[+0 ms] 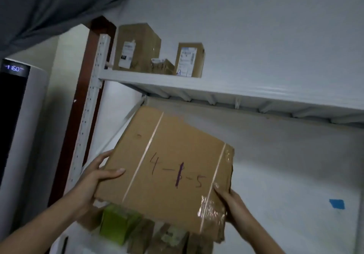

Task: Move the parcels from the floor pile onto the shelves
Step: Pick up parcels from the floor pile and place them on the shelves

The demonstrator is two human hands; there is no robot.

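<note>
I hold a large flat cardboard parcel marked "4-1-5" in the air, tilted, in front of the white shelf unit. My left hand grips its left edge, thumb on top. My right hand grips its right taped corner from below and the side. The parcel sits below the upper shelf board and above a lower shelf. On the upper shelf stand three labelled brown parcels, grouped at its left end.
Beneath the held parcel, a green box and several brown parcels sit on a lower shelf. The perforated white upright stands at left, with a tall white appliance beyond it. Blue tape marks the wall at right.
</note>
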